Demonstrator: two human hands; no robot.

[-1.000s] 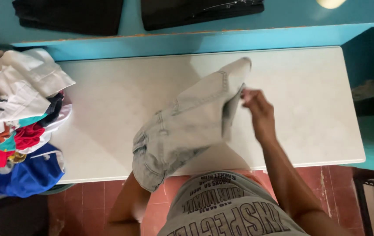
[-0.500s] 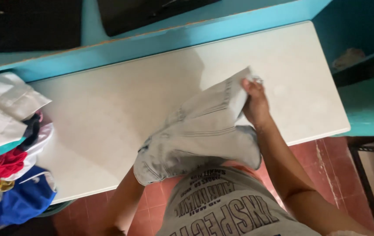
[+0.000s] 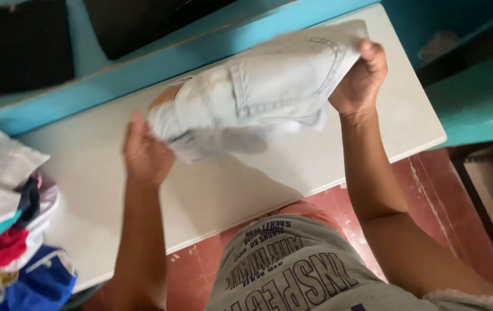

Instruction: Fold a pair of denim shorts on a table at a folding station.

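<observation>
With the pale denim shorts [image 3: 269, 86] held in the air over the white surface [image 3: 241, 184] at upper centre, the right hand [image 3: 361, 78] fisted on one end and the left hand [image 3: 145, 152] pinching the other, the looser left pinch risked slipping.
</observation>
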